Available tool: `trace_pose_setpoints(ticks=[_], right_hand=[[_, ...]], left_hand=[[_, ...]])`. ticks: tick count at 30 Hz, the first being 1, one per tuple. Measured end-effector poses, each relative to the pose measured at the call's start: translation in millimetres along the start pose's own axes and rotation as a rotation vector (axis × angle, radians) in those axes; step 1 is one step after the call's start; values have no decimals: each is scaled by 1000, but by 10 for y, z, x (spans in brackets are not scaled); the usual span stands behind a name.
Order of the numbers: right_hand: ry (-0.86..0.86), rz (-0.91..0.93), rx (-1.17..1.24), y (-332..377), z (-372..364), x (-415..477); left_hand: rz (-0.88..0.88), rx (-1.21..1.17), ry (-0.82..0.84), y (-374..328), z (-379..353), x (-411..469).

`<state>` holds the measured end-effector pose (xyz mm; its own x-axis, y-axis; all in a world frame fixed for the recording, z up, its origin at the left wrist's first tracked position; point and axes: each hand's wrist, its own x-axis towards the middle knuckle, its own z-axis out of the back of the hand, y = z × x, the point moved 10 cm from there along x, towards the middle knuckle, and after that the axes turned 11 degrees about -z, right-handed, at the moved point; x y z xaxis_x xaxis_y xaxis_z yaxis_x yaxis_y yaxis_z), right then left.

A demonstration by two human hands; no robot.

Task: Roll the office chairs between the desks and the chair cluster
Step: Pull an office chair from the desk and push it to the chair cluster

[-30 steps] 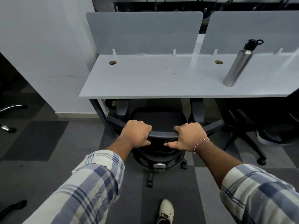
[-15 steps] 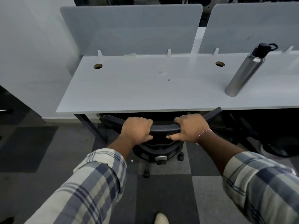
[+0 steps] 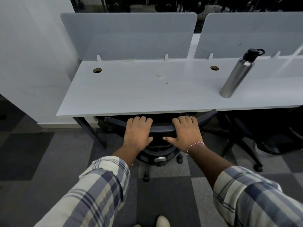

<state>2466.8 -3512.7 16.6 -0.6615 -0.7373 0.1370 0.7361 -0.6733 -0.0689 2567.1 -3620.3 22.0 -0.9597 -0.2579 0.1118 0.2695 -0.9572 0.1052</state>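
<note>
Status: chair (image 3: 161, 128) is tucked under the surface's (image 3: 131, 95) front edge. Its back rail is clasped by left grip (image 3: 137, 133) and right grip (image 3: 186, 133), fingers curled over. Risk: knuckles get pinched against that edge if pushed further, and the bottle (image 3: 237, 74) gets jolted over.

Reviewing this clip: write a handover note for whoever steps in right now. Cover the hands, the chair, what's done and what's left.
Hands: left hand and right hand both grip the top rim of the office chair, fingers curled over it.
Things: the chair's seat is under the white desk, its backrest at the desk edge. A steel bottle stands on the desk to the right.
Done: this chair looks parked.
Left: release it; a second chair sits to the right.
</note>
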Motion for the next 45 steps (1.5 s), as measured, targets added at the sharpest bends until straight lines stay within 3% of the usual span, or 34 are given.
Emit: trace_pose_setpoints(ticks=[2,8,14,29,35,45], right_hand=[[-23,-43,5,98,-4,-178],[45,-94,143,537,-97,-870],[192,58,144,937,-210,-1476],[215,511,116,1679,-107,-2647],[224,671,76,2316,-6,-3107],[205,864,104,4188,326,-3861]], left_hand=[[17,-10,-49,-68,8,-133],[-12,-64,23,-381,-191,-753],[50,-104,104,-613,-310,-1478],[454,-137,141,-837,-176,-3120],[592,-136,145,-607,-100,-3904],[804,-139,152,402,-28,-5696]])
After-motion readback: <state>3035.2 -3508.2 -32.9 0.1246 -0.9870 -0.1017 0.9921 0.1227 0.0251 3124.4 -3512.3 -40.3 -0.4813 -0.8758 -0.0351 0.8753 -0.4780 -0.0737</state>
